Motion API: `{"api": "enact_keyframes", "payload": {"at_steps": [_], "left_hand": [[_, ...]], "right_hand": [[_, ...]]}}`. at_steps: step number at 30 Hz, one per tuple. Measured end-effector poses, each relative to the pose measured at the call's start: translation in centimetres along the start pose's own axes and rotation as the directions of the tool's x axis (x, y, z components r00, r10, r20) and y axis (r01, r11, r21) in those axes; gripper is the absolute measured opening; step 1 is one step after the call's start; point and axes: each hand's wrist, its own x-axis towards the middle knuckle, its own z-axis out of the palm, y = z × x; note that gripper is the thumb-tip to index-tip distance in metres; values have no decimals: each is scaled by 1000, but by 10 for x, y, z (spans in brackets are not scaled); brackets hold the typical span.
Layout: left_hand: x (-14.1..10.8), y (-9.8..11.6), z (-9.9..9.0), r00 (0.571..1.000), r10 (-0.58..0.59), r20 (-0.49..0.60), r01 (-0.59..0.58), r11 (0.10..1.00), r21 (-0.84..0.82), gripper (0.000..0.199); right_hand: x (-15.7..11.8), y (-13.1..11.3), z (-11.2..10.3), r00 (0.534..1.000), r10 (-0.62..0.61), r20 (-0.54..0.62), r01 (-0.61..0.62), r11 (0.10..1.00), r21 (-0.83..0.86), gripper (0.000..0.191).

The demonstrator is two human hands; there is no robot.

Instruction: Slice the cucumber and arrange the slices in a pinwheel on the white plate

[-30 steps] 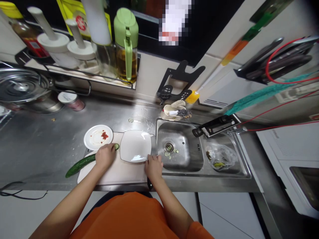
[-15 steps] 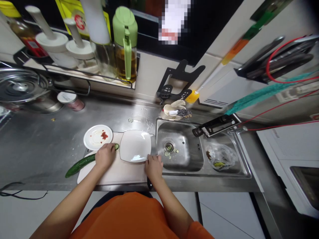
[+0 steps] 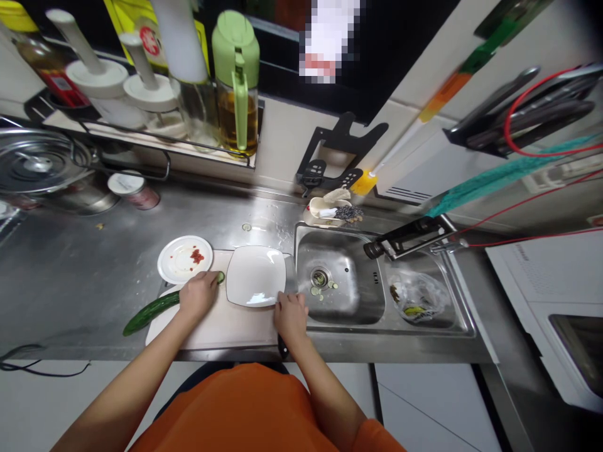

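Observation:
My left hand (image 3: pixel 198 297) is closed over the near end of a long green cucumber (image 3: pixel 151 312), whose uncut end reaches left off the white cutting board (image 3: pixel 219 326). At its fingertips shows the cut, pale green face of a cucumber piece (image 3: pixel 220 277). A square white plate (image 3: pixel 255 276) lies on the board between my hands, with nothing on it. My right hand (image 3: pixel 291 319) has its fingers curled at the plate's near right corner, over a knife whose black handle (image 3: pixel 282 347) sticks out below the palm. The hand hides most of the grip.
A small white plate (image 3: pixel 176 263) with red bits sits behind my left hand. Right of the board is a steel sink (image 3: pixel 362 301) with cucumber slices near the drain; a plastic bag (image 3: pixel 419 295) fills the second basin. A lidded pot (image 3: pixel 56 182) and a can (image 3: pixel 134 189) stand back left.

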Motion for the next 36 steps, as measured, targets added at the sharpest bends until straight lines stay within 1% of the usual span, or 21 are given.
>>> {"api": "enact_keyframes", "payload": {"at_steps": [4, 8, 12, 14, 17, 20, 23, 25, 28, 31, 33, 36], "left_hand": [[-4, -2, 3, 999, 39, -13, -39, 999, 10, 34], [-7, -4, 9, 996, 62, -59, -62, 998, 1, 34], [-9, -4, 15, 992, 38, -124, -41, 999, -29, 33], [-7, -5, 15, 990, 29, -140, -36, 998, -51, 34], [-3, -6, 11, 992, 34, -124, -48, 992, -115, 32], [0, -10, 2, 997, 2, -76, -20, 970, -242, 28], [2, -13, -9, 999, -39, -8, 33, 915, -402, 28], [2, -13, -15, 999, -26, 24, 34, 861, -508, 29], [1, -5, -21, 997, 57, 61, -3, 757, -653, 31], [1, 10, -22, 980, 161, 115, -23, 668, -744, 32], [1, 21, -22, 963, 223, 154, -24, 638, -770, 32], [0, 35, -21, 941, 283, 188, -26, 611, -791, 32]], "right_hand": [[0, 0, -1, 1000, -6, -10, 6, 1000, 3, 21], [-1, -1, -3, 1000, 0, 2, 0, 1000, 2, 21], [-1, -2, -5, 1000, 0, 17, 0, 1000, 1, 21], [-1, -3, -5, 1000, -2, 19, 2, 1000, 3, 20], [-1, -3, -5, 1000, -12, 17, 11, 1000, 11, 19], [-1, -4, -6, 1000, -22, 14, 22, 999, 33, 19], [1, -4, -8, 999, -26, 22, 25, 997, 70, 19], [3, -5, -8, 999, -51, 12, 50, 992, 120, 21], [11, -11, -9, 987, -154, -40, 159, 958, 238, 25], [22, -21, -12, 954, -277, -115, 300, 885, 356, 25], [29, -29, -16, 934, -317, -164, 357, 834, 420, 23], [37, -36, -21, 925, -330, -189, 380, 781, 496, 17]]}}
